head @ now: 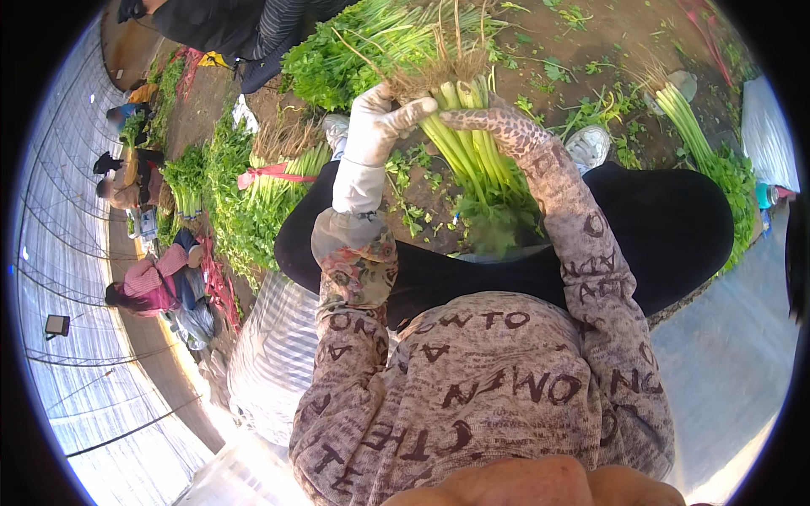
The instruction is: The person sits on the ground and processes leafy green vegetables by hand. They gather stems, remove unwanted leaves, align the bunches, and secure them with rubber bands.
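Both of my hands hold a bunch of celery (471, 145) just below its tangled brown roots, with the leaves hanging toward my lap. My left hand (380, 123), in a soiled white glove, grips the stalks from the left, its thumb across them. From the right, my right hand (484, 120), in a patterned glove, wraps the same stalks, its thumb or a finger lying across the front. Beyond them lies a large heap of celery (342, 63), roots and leaves mixed. A bundle tied with red ribbon (278, 174) rests left of my knee.
Another celery bunch (686, 120) lies on the soil at right, near a teal-topped container (766, 195). Loose leaves (411, 183) litter the ground between my shoes. A co-worker in dark clothes (215, 25) is close at upper left; a person in pink (152, 284) sits farther left.
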`<state>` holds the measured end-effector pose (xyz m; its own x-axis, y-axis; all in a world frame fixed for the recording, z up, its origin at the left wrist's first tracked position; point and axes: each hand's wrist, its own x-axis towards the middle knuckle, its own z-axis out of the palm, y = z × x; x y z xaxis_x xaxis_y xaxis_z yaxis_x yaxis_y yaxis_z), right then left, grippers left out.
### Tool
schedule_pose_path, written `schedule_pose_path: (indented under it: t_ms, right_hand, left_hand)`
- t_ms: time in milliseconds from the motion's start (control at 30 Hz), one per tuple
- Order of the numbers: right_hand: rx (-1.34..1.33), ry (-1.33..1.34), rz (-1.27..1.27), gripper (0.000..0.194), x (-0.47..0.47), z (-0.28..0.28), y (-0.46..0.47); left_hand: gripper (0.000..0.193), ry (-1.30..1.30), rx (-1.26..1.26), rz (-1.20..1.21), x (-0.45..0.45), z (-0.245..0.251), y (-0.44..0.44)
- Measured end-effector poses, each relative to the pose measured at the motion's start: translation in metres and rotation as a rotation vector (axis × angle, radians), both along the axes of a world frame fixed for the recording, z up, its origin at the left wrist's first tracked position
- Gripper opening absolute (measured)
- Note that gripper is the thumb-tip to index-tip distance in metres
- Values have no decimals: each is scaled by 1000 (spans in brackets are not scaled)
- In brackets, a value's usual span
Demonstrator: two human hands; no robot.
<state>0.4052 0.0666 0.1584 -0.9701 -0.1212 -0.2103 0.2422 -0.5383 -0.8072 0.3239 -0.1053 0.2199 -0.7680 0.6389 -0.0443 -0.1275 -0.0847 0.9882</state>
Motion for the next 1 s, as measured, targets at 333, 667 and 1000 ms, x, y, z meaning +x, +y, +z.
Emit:
schedule_pose_path:
  t_ms: [333, 667, 1000]
  right_hand:
    - [397, 133, 109, 60, -7, -7, -2]
    - [446, 220, 102, 52, -6, -4, -10]
    - [611, 380, 202, 54, -10, -13, -15]
  left_hand:
    - [36, 230, -67, -34, 10, 1, 8]
    - [40, 25, 25, -168, 8, 4, 18]
    - [43, 120, -55, 11, 29, 18, 20]
